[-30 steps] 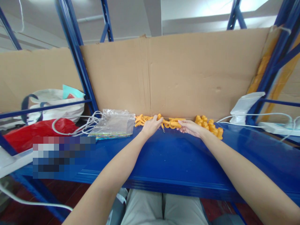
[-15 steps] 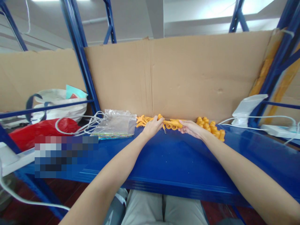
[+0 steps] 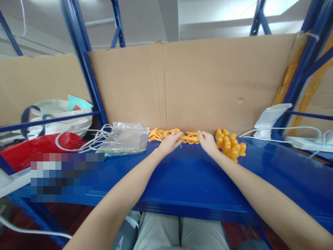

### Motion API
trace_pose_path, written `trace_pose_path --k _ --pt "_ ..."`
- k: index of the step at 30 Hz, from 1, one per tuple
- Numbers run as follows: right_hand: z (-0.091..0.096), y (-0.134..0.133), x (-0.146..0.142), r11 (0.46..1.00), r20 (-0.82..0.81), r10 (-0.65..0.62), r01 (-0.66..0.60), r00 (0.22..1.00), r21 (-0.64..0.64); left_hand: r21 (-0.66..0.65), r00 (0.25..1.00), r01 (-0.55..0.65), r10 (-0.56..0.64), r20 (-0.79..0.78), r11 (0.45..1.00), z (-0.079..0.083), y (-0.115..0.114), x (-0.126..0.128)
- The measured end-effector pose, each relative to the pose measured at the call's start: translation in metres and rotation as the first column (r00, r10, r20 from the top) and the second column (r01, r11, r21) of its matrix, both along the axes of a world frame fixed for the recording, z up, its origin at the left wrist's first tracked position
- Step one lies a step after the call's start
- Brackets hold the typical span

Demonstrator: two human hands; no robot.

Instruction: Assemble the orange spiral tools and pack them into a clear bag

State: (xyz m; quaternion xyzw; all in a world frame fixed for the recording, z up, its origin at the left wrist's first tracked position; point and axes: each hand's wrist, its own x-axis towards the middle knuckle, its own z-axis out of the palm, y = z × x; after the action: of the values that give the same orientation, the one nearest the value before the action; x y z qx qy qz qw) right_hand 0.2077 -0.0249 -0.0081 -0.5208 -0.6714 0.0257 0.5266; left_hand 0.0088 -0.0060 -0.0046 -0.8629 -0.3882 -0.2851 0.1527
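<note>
My left hand [image 3: 171,142] has its fingers curled over a small orange plastic piece [image 3: 178,131] at the back of the blue table; the fingertips partly hide it. Just to the right, my right hand [image 3: 208,141] is closed, with thumb and fingers at the right end of flat orange plastic parts [image 3: 191,138]; its exact grip is partly hidden. Left of my left hand lies a heap of X-shaped orange pieces [image 3: 155,134]. Beyond my right hand stands a cluster of chunky orange figure-like pieces [image 3: 229,145]. A tiny curled dark bit [image 3: 181,146] rests between the hands.
Clear plastic bags [image 3: 127,137] lie at the left, beside white cables [image 3: 101,133] and a red bag [image 3: 44,147]. A cardboard sheet [image 3: 203,83] walls off the back of the blue table [image 3: 182,180]. White pouch [image 3: 270,119] and cables are at the right.
My right hand has turned palm-down over the flat orange parts, which now sit lower, along the row at the back. My left hand stays nearly in place. The view has shifted slightly.
</note>
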Motion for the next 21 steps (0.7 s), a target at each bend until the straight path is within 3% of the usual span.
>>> trace_pose_path --k 3,8,15,21 --pt "0.0 -0.001 -0.002 0.996 -0.02 -0.086 0.086 0.996 -0.009 0.014 0.995 0.088 -0.088 0.038 0.996 -0.002 0.002 0.003" --pt "0.0 0.003 -0.004 0.99 -0.098 -0.127 0.121 0.987 -0.068 0.06 0.995 0.091 -0.093 0.022 0.994 -0.002 -0.004 0.008" --pt "0.003 0.006 -0.005 0.968 -0.269 -0.029 -0.04 0.963 -0.249 0.075 0.999 0.033 -0.031 -0.035 0.997 -0.002 -0.01 0.009" --pt "0.024 -0.014 -0.007 0.847 -0.385 -0.018 -0.19 0.923 -0.496 0.077 0.998 0.025 -0.02 -0.063 0.997 -0.002 -0.012 0.01"
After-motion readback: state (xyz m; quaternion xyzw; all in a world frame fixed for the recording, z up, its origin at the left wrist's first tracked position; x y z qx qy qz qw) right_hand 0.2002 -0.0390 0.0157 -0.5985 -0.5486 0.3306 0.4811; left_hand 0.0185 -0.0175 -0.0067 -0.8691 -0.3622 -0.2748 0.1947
